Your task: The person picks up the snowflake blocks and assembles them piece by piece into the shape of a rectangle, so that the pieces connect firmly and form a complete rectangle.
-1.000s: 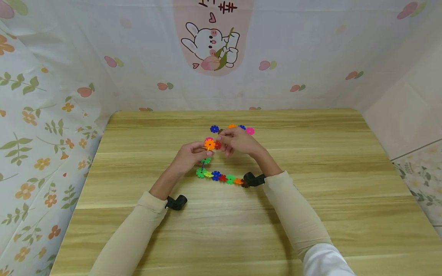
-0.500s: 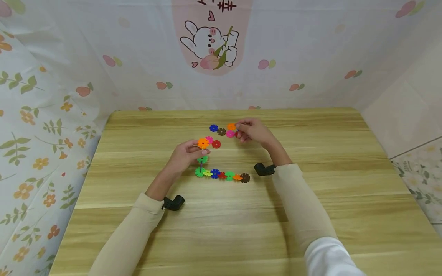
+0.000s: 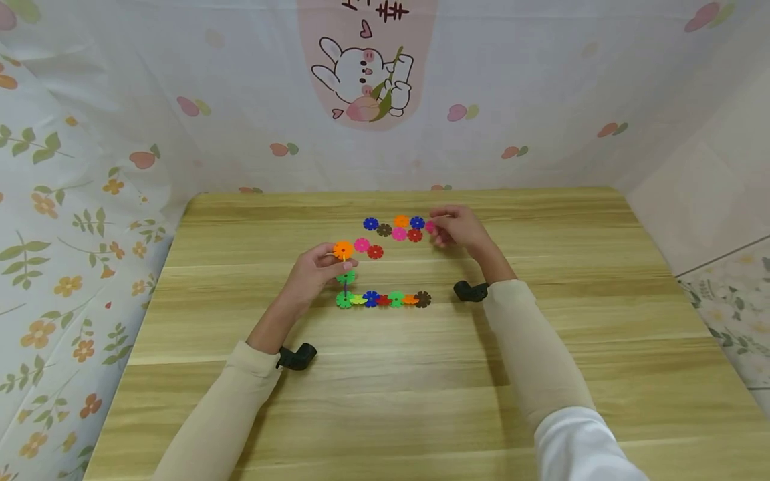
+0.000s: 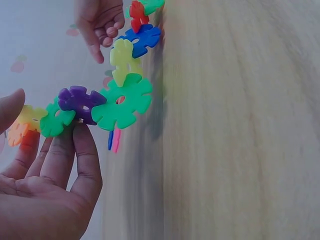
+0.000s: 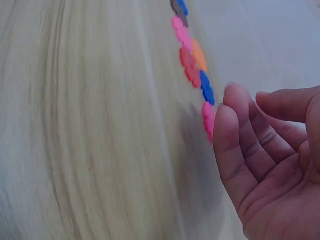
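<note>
My left hand (image 3: 314, 272) holds an L-shaped chain of interlocking plastic flower discs, its thumb and fingers around the short arm. An orange disc (image 3: 343, 250) tops that arm; a green disc (image 4: 121, 101) makes the corner. From there the row runs right to a brown disc (image 3: 423, 299). In the left wrist view, a purple disc (image 4: 80, 103) sits just above the fingertips. My right hand (image 3: 460, 228) is at the right end of the loose discs, its fingers partly covering a pink disc (image 5: 208, 121). Thumb and fingers are apart, with nothing visible between them.
Loose discs lie toward the back of the wooden table (image 3: 385, 387): blue (image 3: 370, 224), brown (image 3: 384, 230), orange (image 3: 401, 221), another blue (image 3: 417, 222), several pink and red ones. A pink disc (image 3: 361, 245) and a red disc (image 3: 375, 252) lie nearest the chain. Printed cloth (image 3: 252, 87) hangs behind.
My right hand has gone from beside the chain's orange disc, rightward past the loose discs, to the pink one at the end. My left hand has shifted slightly left with the chain.
</note>
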The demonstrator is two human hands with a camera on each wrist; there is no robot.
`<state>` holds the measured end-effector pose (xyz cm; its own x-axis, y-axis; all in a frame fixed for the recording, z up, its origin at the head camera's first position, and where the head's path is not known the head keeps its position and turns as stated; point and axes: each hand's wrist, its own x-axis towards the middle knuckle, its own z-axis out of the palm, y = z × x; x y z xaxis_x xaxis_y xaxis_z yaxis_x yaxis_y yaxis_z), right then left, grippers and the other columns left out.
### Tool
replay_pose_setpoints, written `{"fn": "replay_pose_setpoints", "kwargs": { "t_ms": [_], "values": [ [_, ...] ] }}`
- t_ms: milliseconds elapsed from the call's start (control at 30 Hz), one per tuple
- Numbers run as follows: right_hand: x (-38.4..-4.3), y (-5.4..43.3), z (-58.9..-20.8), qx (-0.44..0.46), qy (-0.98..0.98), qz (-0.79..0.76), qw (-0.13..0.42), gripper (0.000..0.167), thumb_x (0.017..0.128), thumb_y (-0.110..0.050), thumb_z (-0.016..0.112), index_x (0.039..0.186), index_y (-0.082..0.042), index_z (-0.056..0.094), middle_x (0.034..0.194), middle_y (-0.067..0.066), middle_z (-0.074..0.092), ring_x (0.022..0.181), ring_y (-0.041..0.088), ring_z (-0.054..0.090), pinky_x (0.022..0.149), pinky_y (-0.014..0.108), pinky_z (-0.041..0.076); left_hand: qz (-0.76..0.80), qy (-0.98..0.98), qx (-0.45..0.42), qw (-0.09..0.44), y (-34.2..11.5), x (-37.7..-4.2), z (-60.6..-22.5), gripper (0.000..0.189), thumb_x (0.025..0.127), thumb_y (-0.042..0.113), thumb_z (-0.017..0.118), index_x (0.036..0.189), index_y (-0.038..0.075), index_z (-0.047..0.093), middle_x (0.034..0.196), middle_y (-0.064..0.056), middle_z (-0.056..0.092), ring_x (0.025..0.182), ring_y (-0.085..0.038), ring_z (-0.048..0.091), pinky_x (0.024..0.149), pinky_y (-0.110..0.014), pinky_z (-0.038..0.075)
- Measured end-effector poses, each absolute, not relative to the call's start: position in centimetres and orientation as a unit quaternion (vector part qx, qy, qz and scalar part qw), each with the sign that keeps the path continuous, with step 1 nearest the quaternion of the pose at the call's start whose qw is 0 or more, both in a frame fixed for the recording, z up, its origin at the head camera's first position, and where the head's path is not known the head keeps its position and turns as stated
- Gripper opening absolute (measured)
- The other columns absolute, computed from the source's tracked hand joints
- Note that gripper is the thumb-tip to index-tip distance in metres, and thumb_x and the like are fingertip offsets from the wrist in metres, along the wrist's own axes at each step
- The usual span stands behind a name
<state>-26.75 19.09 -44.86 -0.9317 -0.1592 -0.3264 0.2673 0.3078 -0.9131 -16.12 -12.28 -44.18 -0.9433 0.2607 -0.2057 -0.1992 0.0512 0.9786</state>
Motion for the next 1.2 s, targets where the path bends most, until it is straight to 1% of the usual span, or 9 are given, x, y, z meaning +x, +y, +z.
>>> {"fn": "replay_pose_setpoints", "kwargs": {
  "t_ms": [67,200,333,467,567,733,933,1033,1200],
  "values": [
    [-26.9,19.3,-45.2,0.042,0.787,-0.588,0.183,0.033,0.102,-0.019,0.052,0.130,-0.002,0.055,0.093,0.018,0.066,0.060,0.017,0.059,0.061,0.028,0.057,0.692,0.703,0.021,0.165,-12.3,-16.1,-44.3,0.036,0.095,0.014,0.065,0.127,0.001,0.054,0.119,-0.016,0.068,0.108,-0.029,0.066,0.091,-0.034,0.054],
    [-27.2,19.6,-45.6,0.045,0.794,-0.576,0.187,0.033,0.101,-0.019,0.053,0.131,-0.004,0.055,0.085,0.013,0.066,0.059,0.017,0.061,0.062,0.029,0.058,0.699,0.696,0.020,0.160,-12.4,-16.1,-44.5,0.036,0.094,0.013,0.065,0.126,0.001,0.054,0.119,-0.018,0.067,0.112,-0.033,0.064,0.091,-0.033,0.054],
    [-27.5,19.8,-46.1,0.049,0.805,-0.559,0.194,0.033,0.101,-0.018,0.054,0.131,-0.006,0.055,0.079,0.008,0.065,0.059,0.016,0.061,0.062,0.029,0.058,0.704,0.691,0.020,0.160,-12.4,-16.0,-44.5,0.036,0.094,0.011,0.065,0.126,0.000,0.053,0.121,-0.020,0.066,0.115,-0.035,0.062,0.095,-0.033,0.052],
    [-27.7,19.8,-46.6,0.045,0.816,-0.545,0.189,0.033,0.099,-0.016,0.057,0.131,-0.006,0.056,0.076,0.006,0.065,0.057,0.014,0.060,0.059,0.027,0.056,0.712,0.684,0.023,0.158,-12.4,-15.9,-44.6,0.037,0.095,0.010,0.064,0.127,-0.001,0.051,0.123,-0.023,0.063,0.117,-0.037,0.060,0.097,-0.034,0.051],
    [-27.5,19.6,-46.9,0.041,0.826,-0.535,0.176,0.034,0.097,-0.015,0.061,0.129,-0.004,0.057,0.073,0.006,0.065,0.055,0.013,0.059,0.055,0.026,0.055,0.714,0.683,0.024,0.154,-12.5,-15.9,-44.6,0.037,0.095,0.009,0.063,0.128,-0.001,0.050,0.124,-0.023,0.063,0.117,-0.036,0.060,0.097,-0.035,0.051],
    [-27.4,19.3,-46.7,0.046,0.840,-0.514,0.170,0.035,0.094,-0.013,0.065,0.126,-0.002,0.055,0.073,0.008,0.065,0.053,0.013,0.056,0.053,0.025,0.054,0.715,0.684,0.029,0.144,-12.5,-15.9,-44.7,0.036,0.094,0.008,0.064,0.126,-0.002,0.051,0.121,-0.021,0.064,0.117,-0.038,0.060,0.097,-0.034,0.051],
    [-27.6,19.0,-46.4,0.069,0.843,-0.502,0.182,0.037,0.094,-0.011,0.065,0.126,0.002,0.052,0.077,0.008,0.065,0.054,0.013,0.057,0.053,0.025,0.054,0.716,0.684,0.034,0.135,-12.6,-15.9,-44.9,0.033,0.094,0.008,0.064,0.123,-0.001,0.053,0.117,-0.019,0.066,0.114,-0.038,0.061,0.095,-0.032,0.052],
    [-27.8,19.1,-46.4,0.078,0.841,-0.501,0.189,0.033,0.093,-0.012,0.066,0.120,0.002,0.053,0.074,0.007,0.064,0.053,0.011,0.057,0.052,0.024,0.053,0.717,0.683,0.034,0.134,-12.6,-16.0,-45.0,0.032,0.094,0.008,0.065,0.122,-0.001,0.053,0.117,-0.020,0.066,0.114,-0.038,0.061,0.094,-0.032,0.053],
    [-27.9,19.5,-46.5,0.085,0.838,-0.500,0.200,0.019,0.092,-0.015,0.069,0.097,0.000,0.060,0.063,0.003,0.062,0.047,0.009,0.053,0.047,0.022,0.050,0.718,0.681,0.034,0.137,-12.6,-16.0,-44.8,0.033,0.094,0.008,0.065,0.123,-0.001,0.053,0.120,-0.023,0.064,0.115,-0.039,0.061,0.094,-0.033,0.053]
  ]
}}
